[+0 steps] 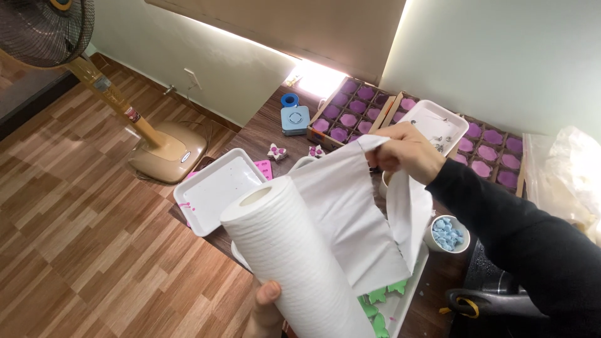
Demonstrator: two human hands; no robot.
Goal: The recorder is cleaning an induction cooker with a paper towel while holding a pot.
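Observation:
My left hand (266,310) grips a white paper towel roll (294,256) from below, holding it tilted up at the bottom centre. My right hand (410,152), in a black sleeve, pinches the free end of the towel sheet (350,206) and holds it pulled up and away from the roll. The sheet hangs over the dark wooden table (263,128) and hides part of what lies beneath it.
A white tray (213,188) lies at the table's left edge, another white tray (435,122) farther back. Cardboard boxes of purple shapes (350,109) line the back. A small bowl of blue pieces (447,235), green shapes (379,300), a blue box (294,119) and a floor fan (166,150) are nearby.

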